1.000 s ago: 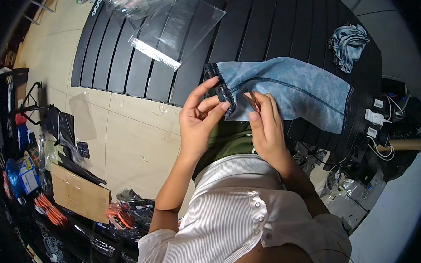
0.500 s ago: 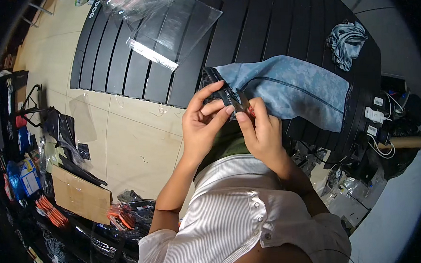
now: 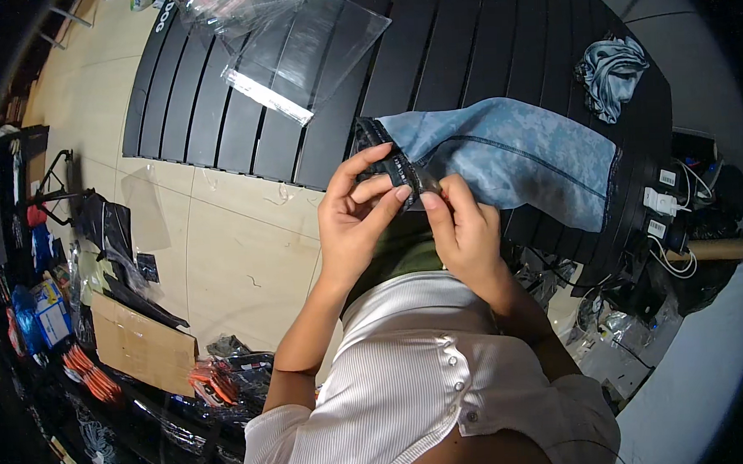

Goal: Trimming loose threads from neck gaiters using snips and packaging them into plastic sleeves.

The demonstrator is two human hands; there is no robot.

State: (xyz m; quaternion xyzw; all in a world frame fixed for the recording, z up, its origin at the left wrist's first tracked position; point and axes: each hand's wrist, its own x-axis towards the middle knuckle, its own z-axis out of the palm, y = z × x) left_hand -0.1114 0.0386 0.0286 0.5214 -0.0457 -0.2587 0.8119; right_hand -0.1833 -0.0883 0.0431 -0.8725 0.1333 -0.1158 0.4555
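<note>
A blue mottled fabric sleeve (image 3: 527,152) with dark seams lies across the near edge of the black table. Its left end has a black elastic band (image 3: 372,134) with small pale lettering. My left hand (image 3: 348,225) is closed on this band, pinching it between thumb and fingers. Close beside the band's lower end, my right hand (image 3: 470,231) is closed, with thumb and forefinger pressed together. What those fingers hold, if anything, is hidden.
Clear plastic bags (image 3: 312,54) lie on the slatted black table (image 3: 454,51). A crumpled grey-blue patterned cloth (image 3: 614,79) is at its far right. White plugs and cables (image 3: 662,202) hang beside the right edge. On the floor at left are a cardboard piece (image 3: 146,340) and packaged goods.
The small red part and dark blade-like piece seen at my right fingers have gone from sight. My right thumb has shifted slightly. The left hand still grips the band.
</note>
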